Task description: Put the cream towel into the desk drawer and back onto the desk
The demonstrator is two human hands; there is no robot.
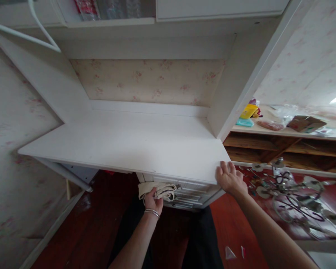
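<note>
My left hand (154, 201), with bracelets at the wrist, is closed around a folded cream cloth (156, 189) just below the desk's front edge. The cloth is in front of a white drawer cabinet (190, 194) and hides part of its front. At the right front corner of the white desk (145, 142), my right hand (232, 177) grips the edge, its fingers curled over the top. Its thumb and palm are mostly out of sight.
A white hutch panel (238, 74) rises at the desk's right. Above hangs a shelf (109, 23) holding bottles. On the red floor to the right lies a metal chandelier (294, 198). A low wooden shelf unit (285, 145) carries a cardboard box (305, 123) and plastic bags.
</note>
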